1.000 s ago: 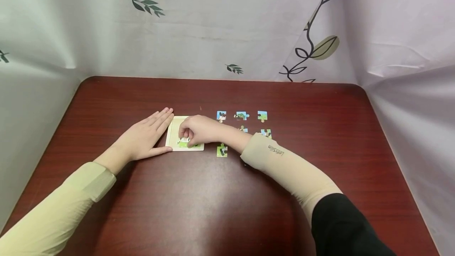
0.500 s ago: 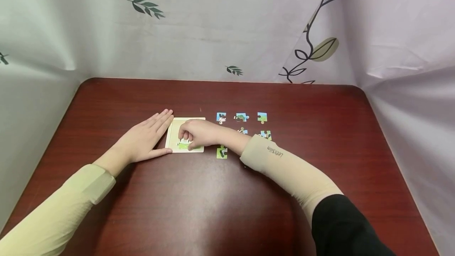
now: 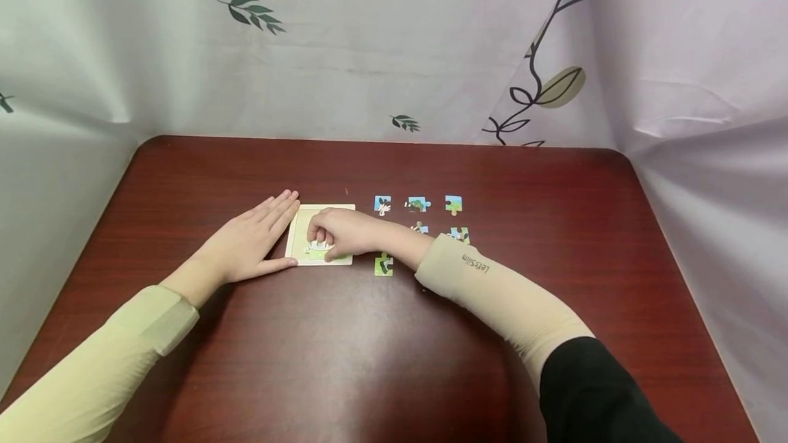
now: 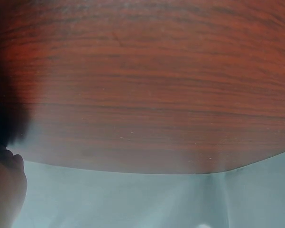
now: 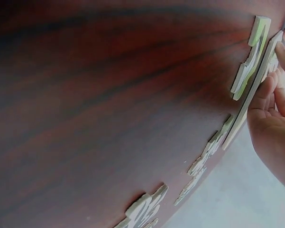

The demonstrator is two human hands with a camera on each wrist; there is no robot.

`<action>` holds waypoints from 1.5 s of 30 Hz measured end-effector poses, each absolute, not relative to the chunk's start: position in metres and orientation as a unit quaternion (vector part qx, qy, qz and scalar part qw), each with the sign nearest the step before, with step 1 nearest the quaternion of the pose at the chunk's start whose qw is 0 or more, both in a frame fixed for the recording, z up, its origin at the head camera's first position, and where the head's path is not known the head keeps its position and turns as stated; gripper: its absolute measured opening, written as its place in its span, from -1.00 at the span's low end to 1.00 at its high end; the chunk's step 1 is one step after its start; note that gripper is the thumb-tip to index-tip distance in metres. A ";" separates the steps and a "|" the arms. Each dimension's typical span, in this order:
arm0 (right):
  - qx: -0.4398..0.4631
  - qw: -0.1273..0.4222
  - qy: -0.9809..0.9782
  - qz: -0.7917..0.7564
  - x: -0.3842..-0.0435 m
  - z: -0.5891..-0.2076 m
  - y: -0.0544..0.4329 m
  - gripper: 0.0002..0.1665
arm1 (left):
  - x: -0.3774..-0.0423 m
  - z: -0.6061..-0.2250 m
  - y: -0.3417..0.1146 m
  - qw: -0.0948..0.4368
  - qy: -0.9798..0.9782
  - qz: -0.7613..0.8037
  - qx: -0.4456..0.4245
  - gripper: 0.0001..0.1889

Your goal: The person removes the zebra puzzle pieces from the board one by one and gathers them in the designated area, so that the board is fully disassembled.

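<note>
A pale square puzzle tray (image 3: 292,241) lies on the table, left of the middle in the head view. My left hand (image 3: 249,238) rests flat beside it, fingers straight, with fingertips and thumb tip at its left edge. Over the tray, my right hand (image 3: 349,230) has curled fingers and pinches a green-and-white jigsaw piece (image 3: 315,251) at the tray's lower part. That hand hides much of the piece and of the tray's inside. In the right wrist view, the right fingers (image 5: 263,97) show above the tray's edge.
Right of the tray lie several loose jigsaw pieces, among them a blue-and-white one (image 3: 383,204), a blue-and-green one (image 3: 453,204) and a green one (image 3: 384,265). The right forearm partly covers others. A pale curtain (image 3: 345,53) hangs behind the dark red table (image 3: 308,361).
Both hands stay in nearly the same place, the right one still at the piece in the tray. The head view has shifted slightly, so everything sits a little lower.
</note>
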State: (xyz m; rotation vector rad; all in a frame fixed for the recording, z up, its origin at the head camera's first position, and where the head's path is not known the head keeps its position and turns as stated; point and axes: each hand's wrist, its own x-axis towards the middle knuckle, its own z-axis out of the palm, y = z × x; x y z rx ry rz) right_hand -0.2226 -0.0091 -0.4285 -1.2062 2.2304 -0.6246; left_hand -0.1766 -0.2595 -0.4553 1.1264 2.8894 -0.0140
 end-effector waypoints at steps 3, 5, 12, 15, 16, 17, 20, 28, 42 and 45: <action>-0.447 0.255 0.826 -0.230 -0.223 -0.429 -0.010 -0.58 | -0.177 -0.455 -0.260 0.019 0.931 -0.006 0.363 0.08; -0.448 0.251 0.827 -0.229 -0.223 -0.430 -0.010 -0.59 | -0.177 -0.455 -0.260 0.018 0.931 -0.005 0.364 0.08; -0.458 0.240 0.825 -0.229 -0.223 -0.431 -0.010 -0.61 | -0.176 -0.456 -0.260 0.006 0.929 0.002 0.371 0.07; -0.461 0.231 0.824 -0.235 -0.224 -0.430 -0.008 -0.68 | -0.177 -0.457 -0.260 0.000 0.928 0.001 0.373 0.06; -0.462 0.227 0.824 -0.237 -0.224 -0.429 -0.008 -0.71 | -0.177 -0.457 -0.260 -0.001 0.928 0.001 0.373 0.06; -0.463 0.225 0.823 -0.241 -0.225 -0.429 -0.007 -0.74 | -0.178 -0.457 -0.260 -0.003 0.927 0.001 0.374 0.06; -0.467 0.218 0.821 -0.245 -0.224 -0.427 -0.005 -0.78 | -0.178 -0.458 -0.258 -0.005 0.927 0.005 0.376 0.06; -0.473 0.208 0.825 -0.230 -0.220 -0.430 -0.006 -0.76 | -0.177 -0.459 -0.258 0.010 0.928 0.002 0.372 0.08; -0.437 0.244 0.815 -0.292 -0.224 -0.434 -0.002 -0.77 | -0.178 -0.460 -0.261 0.009 0.928 -0.005 0.372 0.07; -0.428 0.254 0.812 -0.305 -0.225 -0.433 -0.001 -0.80 | -0.178 -0.459 -0.260 0.008 0.928 -0.006 0.372 0.08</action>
